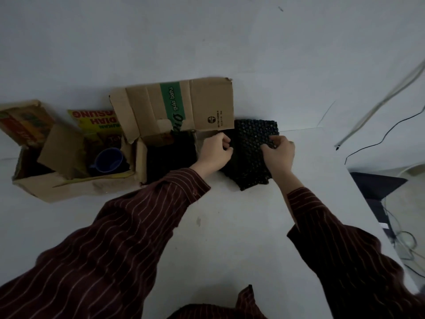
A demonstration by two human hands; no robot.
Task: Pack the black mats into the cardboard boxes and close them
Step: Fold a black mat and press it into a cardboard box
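Head view: a white table [230,226] stands against a pale wall [207,42]. Two arms in dark red striped sleeves [138,226] reach forward from the bottom of the picture. Two open cardboard boxes sit side by side at the back of the table, touching each other. The cup box [76,189], further from the hands, holds one blue cup [109,160] and some yellow printed packaging. The banded box [143,162] is nearer the hands. It has one tall flap [207,104] standing up with a green band across it, and its inside is dark; what lies in there cannot be made out. One black mat [250,134] with a bumpy surface lies on the table just beside the banded box, on the side away from the cup box. Its long axis runs away from the person toward the wall, tilted a little. Its far end sits at the flap's lower corner and its near end points back at the person. The left hand [215,154] has its fingers curled around the mat's edge next to the banded box. The right hand [279,156] rests on the mat's other side, fingertips bent and pinching the bumpy surface. Past the table's edge on that side, two cables [379,139] hang down the wall, one pale and one black.
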